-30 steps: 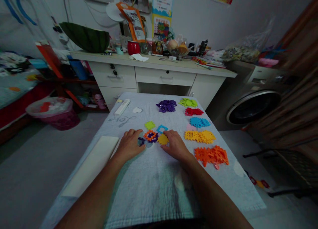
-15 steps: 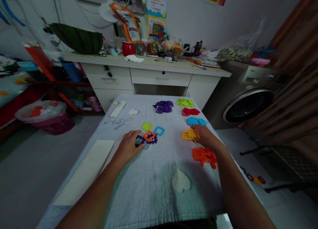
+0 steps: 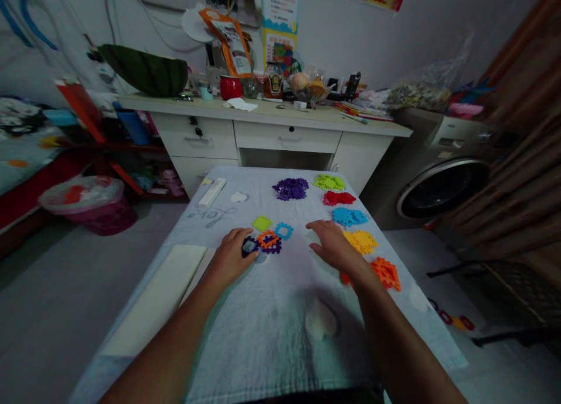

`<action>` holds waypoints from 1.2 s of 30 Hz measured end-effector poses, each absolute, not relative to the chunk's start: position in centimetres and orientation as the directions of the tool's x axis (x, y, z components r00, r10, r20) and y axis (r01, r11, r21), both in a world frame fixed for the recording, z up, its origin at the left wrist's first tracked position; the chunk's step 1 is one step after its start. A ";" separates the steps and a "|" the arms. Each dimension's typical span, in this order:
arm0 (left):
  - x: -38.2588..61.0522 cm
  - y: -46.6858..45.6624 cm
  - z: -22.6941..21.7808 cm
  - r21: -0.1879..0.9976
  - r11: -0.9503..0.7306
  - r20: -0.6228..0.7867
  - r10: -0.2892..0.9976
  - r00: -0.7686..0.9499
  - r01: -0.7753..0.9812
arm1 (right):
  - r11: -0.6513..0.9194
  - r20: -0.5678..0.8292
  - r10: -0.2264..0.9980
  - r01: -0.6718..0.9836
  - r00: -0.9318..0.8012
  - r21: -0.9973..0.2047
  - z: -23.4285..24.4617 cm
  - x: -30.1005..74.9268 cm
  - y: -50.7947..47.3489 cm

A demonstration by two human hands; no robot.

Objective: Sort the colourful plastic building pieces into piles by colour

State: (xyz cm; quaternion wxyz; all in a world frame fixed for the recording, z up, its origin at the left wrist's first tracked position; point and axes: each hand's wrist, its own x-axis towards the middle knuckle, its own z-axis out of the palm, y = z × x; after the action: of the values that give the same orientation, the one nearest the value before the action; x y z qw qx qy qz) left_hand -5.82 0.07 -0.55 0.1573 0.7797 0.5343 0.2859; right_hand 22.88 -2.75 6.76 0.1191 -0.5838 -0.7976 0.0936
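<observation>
My left hand (image 3: 231, 255) rests on the cloth-covered table, thumb and fingers closed about a dark purple square interlocking piece (image 3: 249, 246). Touching or overlapping it is an orange square frame piece (image 3: 268, 239), with another purple piece (image 3: 274, 247) partly beneath. A light blue square frame (image 3: 284, 231) and a lime-green piece (image 3: 262, 223) lie just beyond. My right hand (image 3: 333, 241) is above the cloth, thumb and fingers apart, with nothing visible between them. Right of it are piles of yellow pieces (image 3: 362, 241) and orange pieces (image 3: 385, 273), the orange partly hidden by my forearm.
Farther back lie piles of blue (image 3: 349, 216), red (image 3: 339, 198), lime-green (image 3: 329, 182) and purple pieces (image 3: 290, 188). A long white board (image 3: 160, 299) and a small white bar (image 3: 213, 193) lie at left. A white desk (image 3: 289, 114) stands behind.
My right hand has moved left, away from the yellow pile, and a few orange pieces are now behind my forearm. My left hand keeps its place at the purple piece. The view shifted slightly.
</observation>
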 end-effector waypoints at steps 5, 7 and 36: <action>-5.9 0.0 -0.8 0.555 -0.396 0.296 0.916 0.272 0.732 | 0.441 0.145 0.897 0.825 -0.417 -0.354 3.7 16.1 -3.0; -5.9 0.1 -0.8 0.544 -0.394 0.298 0.916 0.269 0.741 | 0.441 0.164 0.897 0.829 -0.410 -0.343 2.5 14.8 -3.1; -5.9 0.0 -0.7 0.525 -0.380 0.270 0.923 0.274 0.762 | 0.464 0.403 0.872 0.728 -0.276 -0.504 0.3 14.8 -2.8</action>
State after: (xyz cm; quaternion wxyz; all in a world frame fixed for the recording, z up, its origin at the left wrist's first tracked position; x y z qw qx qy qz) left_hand -5.94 0.04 -0.73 0.1478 0.7843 0.5370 0.2733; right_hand 14.78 -2.77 0.28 0.3255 -0.5058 -0.7912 0.1106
